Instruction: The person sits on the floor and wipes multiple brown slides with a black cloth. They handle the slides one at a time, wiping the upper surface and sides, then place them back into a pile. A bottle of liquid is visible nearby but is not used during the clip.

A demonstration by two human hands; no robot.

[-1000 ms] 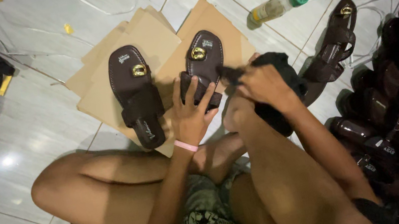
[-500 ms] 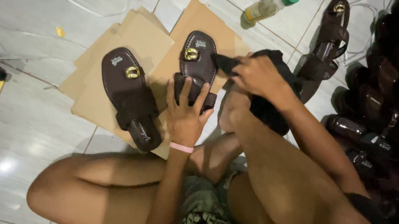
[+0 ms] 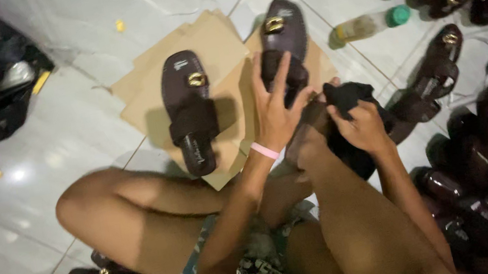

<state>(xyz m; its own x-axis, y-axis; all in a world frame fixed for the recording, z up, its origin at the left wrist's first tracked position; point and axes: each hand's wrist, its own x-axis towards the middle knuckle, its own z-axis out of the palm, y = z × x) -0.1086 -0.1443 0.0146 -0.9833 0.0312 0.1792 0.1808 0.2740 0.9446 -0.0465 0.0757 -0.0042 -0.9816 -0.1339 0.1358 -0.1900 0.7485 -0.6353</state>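
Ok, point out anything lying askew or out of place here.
A bottle with a green cap lies on its side on the tiles beside the cardboard. The two sandals on the cardboard point different ways. The left hand presses one; the right hand grips a black cloth.

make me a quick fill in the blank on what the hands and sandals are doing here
1. The left hand rests on the dark brown leather sandal with a gold buckle, which lies on flat sheets of ____.
2. The right hand grips a crumpled ____ cloth.
3. A pink band sits on the ____ wrist.
4. The clear plastic bottle lying on the tiled floor has a ____ cap.

Missing words: cardboard; black; left; green
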